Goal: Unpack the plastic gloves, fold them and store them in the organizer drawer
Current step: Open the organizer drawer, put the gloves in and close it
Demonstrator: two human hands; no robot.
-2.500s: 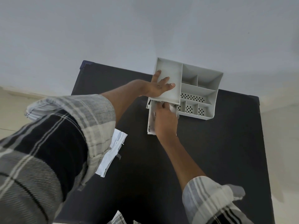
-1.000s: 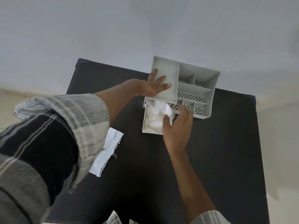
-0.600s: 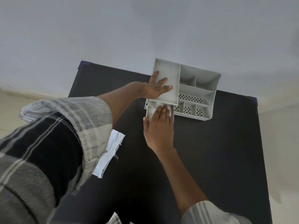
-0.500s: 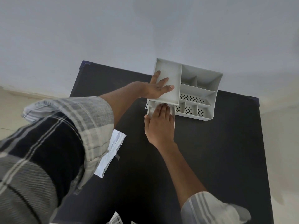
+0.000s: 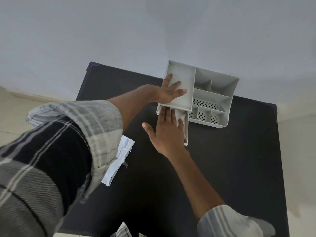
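Observation:
A grey plastic organizer [image 5: 215, 98] with several compartments stands at the far side of the black table [image 5: 222, 168]. Its drawer [image 5: 186, 132] is pulled out toward me at the organizer's left end. My left hand [image 5: 169, 93] lies flat, fingers apart, on the organizer's flat left top. My right hand [image 5: 165, 132] lies palm down over the drawer with its fingers reaching in on the plastic gloves [image 5: 181, 119], of which only a pale crumpled bit shows beside my fingers.
A torn white packet [image 5: 119, 159] lies on the table to the left, partly under my left sleeve. A pale wall rises right behind the organizer. Beige floor shows on both sides of the table.
My right hand lifted off the drawer, baring the gloves, then came back down flat over them and now covers the drawer. My left hand stayed on the organizer.

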